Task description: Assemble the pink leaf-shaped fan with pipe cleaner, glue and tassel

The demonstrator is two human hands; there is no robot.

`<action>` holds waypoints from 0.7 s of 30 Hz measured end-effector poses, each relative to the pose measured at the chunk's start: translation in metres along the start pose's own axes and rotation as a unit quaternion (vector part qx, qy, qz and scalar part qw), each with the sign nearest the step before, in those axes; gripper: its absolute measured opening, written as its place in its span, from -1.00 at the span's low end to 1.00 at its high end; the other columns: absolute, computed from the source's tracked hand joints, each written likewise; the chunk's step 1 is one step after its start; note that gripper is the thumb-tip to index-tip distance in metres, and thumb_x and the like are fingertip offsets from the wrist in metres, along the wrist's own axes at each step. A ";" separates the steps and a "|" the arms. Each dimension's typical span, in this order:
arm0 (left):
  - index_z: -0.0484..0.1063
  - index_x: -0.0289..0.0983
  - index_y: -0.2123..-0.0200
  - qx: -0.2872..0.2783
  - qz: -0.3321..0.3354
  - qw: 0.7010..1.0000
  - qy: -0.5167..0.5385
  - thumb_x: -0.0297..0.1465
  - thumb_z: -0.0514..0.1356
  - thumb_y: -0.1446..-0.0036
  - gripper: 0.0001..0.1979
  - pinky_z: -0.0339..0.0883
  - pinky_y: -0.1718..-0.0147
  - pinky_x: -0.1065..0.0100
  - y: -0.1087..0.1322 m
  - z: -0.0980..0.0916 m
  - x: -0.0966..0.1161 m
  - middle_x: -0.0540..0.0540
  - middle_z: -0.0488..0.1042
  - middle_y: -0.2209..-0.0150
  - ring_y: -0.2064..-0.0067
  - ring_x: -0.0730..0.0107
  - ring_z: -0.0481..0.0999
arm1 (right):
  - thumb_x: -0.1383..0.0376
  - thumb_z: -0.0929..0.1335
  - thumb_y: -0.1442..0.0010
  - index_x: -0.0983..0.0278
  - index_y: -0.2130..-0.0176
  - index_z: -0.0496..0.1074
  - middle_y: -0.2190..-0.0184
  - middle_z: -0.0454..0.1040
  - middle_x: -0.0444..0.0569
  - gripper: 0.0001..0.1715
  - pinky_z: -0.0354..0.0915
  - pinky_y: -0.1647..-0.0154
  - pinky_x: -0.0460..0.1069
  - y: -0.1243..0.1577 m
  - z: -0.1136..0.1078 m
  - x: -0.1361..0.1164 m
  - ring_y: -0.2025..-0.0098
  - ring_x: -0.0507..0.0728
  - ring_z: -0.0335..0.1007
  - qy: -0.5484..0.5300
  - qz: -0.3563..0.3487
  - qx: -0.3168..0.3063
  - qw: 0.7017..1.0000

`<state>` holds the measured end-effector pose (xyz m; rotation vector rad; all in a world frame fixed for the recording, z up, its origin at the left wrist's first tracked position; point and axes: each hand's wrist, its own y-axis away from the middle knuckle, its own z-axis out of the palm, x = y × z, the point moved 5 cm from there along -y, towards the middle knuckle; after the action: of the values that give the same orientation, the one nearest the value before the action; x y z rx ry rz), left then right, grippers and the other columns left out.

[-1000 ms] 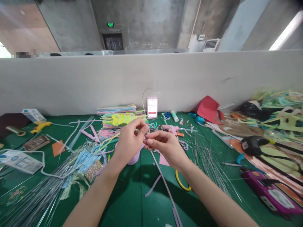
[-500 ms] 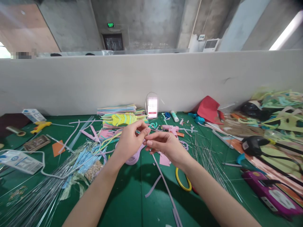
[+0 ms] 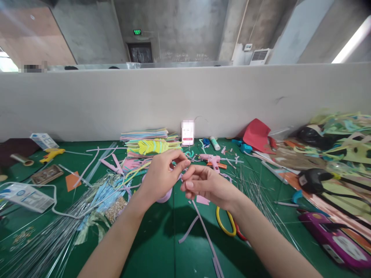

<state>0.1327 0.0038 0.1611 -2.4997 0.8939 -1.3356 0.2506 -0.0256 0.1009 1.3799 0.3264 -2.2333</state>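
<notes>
My left hand (image 3: 160,177) and my right hand (image 3: 207,184) meet above the green table (image 3: 156,239), fingers curled in a pinch. Between the fingertips runs a thin clear wire that I can barely make out; it arcs up toward the phone (image 3: 188,132). A pale pink roll (image 3: 164,197) lies under my left hand. Pink strips (image 3: 203,227) trail on the table below my right hand. Yellow-handled scissors (image 3: 224,222) lie just beside my right wrist.
A stack of coloured foam sheets (image 3: 150,144) sits behind the hands, a pink glue gun (image 3: 210,158) to its right, a yellow glue gun (image 3: 52,153) far left. Wire bundles (image 3: 55,231) spread at left. Paper scraps (image 3: 336,139) and a purple case (image 3: 336,241) crowd the right. A grey partition wall (image 3: 185,96) bounds the table.
Both hands have shifted slightly right and lower. The right hand's fingers have curled in more, and the wire loop above the phone has changed shape.
</notes>
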 end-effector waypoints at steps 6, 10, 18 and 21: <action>0.40 -0.29 0.44 -0.053 -0.054 0.993 0.094 -0.28 0.18 -0.17 -0.78 0.25 0.43 0.42 0.002 0.000 -0.002 0.03 0.41 0.48 0.41 0.45 0.39 | 0.16 0.50 -0.03 0.21 0.33 0.52 0.58 0.45 -0.23 -0.79 0.09 0.70 -0.21 0.006 -0.013 -0.027 0.71 -0.16 0.16 0.002 -0.130 0.096 0.987; 0.40 -0.30 0.48 -0.079 -0.058 0.992 0.084 -0.33 0.19 -0.16 -0.80 0.24 0.46 0.44 0.004 0.008 0.004 0.04 0.42 0.50 0.45 0.50 0.37 | 0.17 0.51 -0.01 0.20 0.24 0.53 0.60 0.32 -0.25 -0.71 0.00 0.70 -0.19 0.005 -0.021 -0.032 0.66 -0.15 0.06 0.082 -0.169 0.181 0.965; 0.45 -0.29 0.38 -0.088 -0.045 0.987 0.128 -0.38 0.22 -0.13 -0.91 0.32 0.36 0.42 0.005 0.012 0.008 0.00 0.49 0.37 0.36 0.48 0.44 | 0.19 0.48 -0.07 0.17 0.35 0.54 0.46 0.55 -0.15 -0.88 0.33 0.44 -0.13 0.011 -0.020 -0.041 0.43 -0.03 0.42 0.124 -0.293 0.203 0.926; 0.43 -0.28 0.33 -0.106 -0.039 0.979 0.171 -0.39 0.21 -0.14 -0.93 0.33 0.30 0.41 0.006 0.013 0.006 -0.02 0.47 0.32 0.28 0.44 0.45 | 0.19 0.48 -0.06 0.14 0.34 0.53 0.47 0.55 -0.18 -0.88 0.34 0.42 -0.13 0.014 -0.021 -0.042 0.43 -0.03 0.44 0.085 -0.321 0.226 0.916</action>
<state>0.1432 -0.0059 0.1557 -2.5225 1.0651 -1.8247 0.2895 -0.0164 0.1293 1.9302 0.3791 -2.8544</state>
